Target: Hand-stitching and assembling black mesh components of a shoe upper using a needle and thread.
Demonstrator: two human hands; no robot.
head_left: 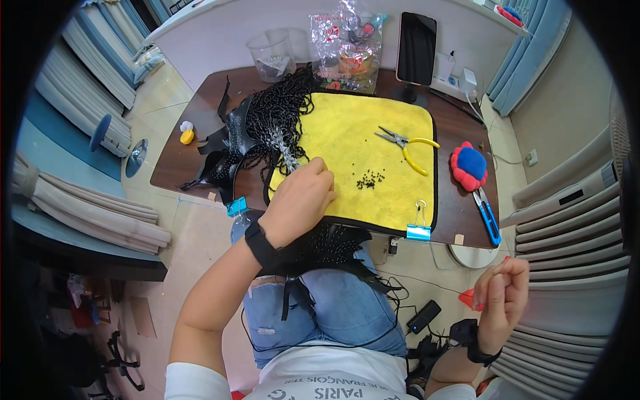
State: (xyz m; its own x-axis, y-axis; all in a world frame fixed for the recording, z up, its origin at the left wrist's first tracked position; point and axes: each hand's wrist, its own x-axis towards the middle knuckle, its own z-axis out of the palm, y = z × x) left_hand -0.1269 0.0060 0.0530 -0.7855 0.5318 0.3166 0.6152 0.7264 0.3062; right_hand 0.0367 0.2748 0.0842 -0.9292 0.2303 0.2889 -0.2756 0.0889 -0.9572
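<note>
My left hand (298, 203) is over the near left part of a yellow mat (400, 207), fingers curled together; what they pinch is hidden. Beside its fingertips lies a bundle of black beaded strands (277, 100) with silvery-white threads (283, 147). Black leather-like flaps dotted with small studs (223, 163) spread left of it, and a similar dark fringed piece (320, 250) rests across my lap. Off the table's right front corner, my right hand (505, 300) is raised with its fingers closed; a thin dark line runs toward it. Small black beads (370, 179) lie mid-mat.
Yellow-handled pliers (407, 142) lie on the mat. A red-and-blue pincushion (469, 167) and blue-handled snips (487, 217) are at right. Blue binder clips (419, 231) grip the front edge. A plastic cup (272, 57), clear bag (347, 53) and phone (417, 50) stand behind.
</note>
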